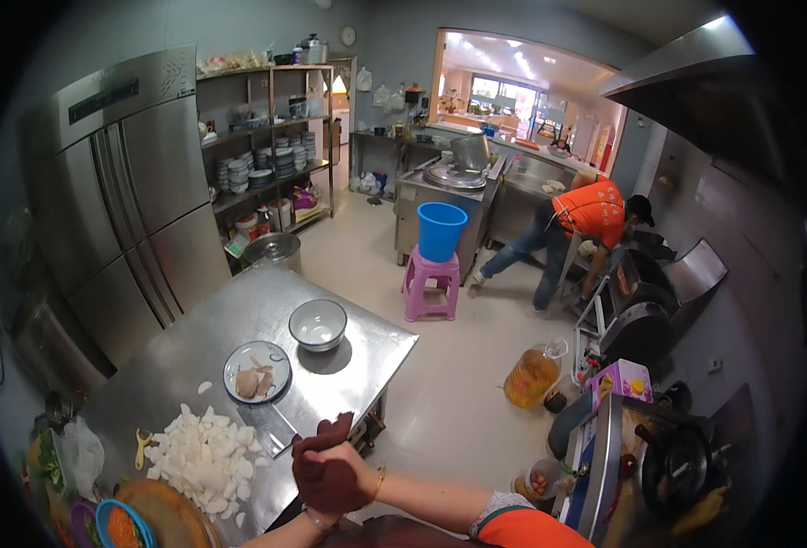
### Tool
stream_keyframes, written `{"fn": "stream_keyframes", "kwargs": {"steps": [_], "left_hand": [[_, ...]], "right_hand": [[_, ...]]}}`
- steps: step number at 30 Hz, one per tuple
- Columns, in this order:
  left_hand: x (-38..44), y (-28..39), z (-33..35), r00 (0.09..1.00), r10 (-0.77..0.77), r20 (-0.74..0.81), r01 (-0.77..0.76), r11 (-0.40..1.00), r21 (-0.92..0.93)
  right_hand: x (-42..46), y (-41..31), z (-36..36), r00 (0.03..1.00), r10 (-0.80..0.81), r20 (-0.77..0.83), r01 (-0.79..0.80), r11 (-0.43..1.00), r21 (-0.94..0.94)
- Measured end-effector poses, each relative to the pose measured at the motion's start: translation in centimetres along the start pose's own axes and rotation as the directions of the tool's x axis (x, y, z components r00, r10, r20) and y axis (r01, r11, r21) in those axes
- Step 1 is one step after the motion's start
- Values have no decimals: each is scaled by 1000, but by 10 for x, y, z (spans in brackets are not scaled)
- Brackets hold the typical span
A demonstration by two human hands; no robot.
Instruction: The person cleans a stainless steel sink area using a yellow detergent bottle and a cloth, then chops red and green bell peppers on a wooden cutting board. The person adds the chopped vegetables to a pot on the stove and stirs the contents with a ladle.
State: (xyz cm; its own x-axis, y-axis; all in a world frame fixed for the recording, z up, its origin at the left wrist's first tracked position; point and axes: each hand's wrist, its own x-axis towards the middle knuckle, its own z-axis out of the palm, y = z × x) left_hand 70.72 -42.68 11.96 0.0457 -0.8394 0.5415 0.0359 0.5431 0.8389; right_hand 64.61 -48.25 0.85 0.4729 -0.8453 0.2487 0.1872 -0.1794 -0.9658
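Note:
A dark red glove or cloth covers my left hand (pixel 328 479), hiding most of its fingers. My right hand (pixel 349 460) comes in from the right and closes on the dark red material. Just left of the hands, a cleaver's flat blade (pixel 271 428) lies on the steel table (pixel 164 363). Beside it is a heap of white vegetable slices (pixel 201 455). A patterned plate (pixel 256 351) holds pieces of what looks like meat, and an empty bowl (pixel 318 323) stands beyond it. A yellow peeler (pixel 142 449) lies left of the heap.
A round wooden board (pixel 164 514) and a blue-rimmed bowl of orange shreds (pixel 123 524) are at lower left. A blue bucket (pixel 442 229) tops a pink stool (pixel 432 281). A co-worker (pixel 585 212) bends near the right wall. An oil jug (pixel 532 373) stands on the floor.

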Motion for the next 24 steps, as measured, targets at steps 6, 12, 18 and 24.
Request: {"fn": "stream_keyframes", "kwargs": {"steps": [6,12,18,24], "left_hand": [[42,42,-28,680,-107,726,281,952,-123],[41,5,-31,735,-182,653,70,979,193],[56,48,-11,802,84,592,-352,866,354],[52,41,-1,592,-161,790,-453,744,491]], "right_hand": [[-5,-65,-2,875,359,325,-471,786,401],[5,-7,0,869,-448,209,466,599,-652],[12,-24,-19,834,-457,310,538,548,-640],[3,-27,-28,887,-340,311,461,629,-626]]}}
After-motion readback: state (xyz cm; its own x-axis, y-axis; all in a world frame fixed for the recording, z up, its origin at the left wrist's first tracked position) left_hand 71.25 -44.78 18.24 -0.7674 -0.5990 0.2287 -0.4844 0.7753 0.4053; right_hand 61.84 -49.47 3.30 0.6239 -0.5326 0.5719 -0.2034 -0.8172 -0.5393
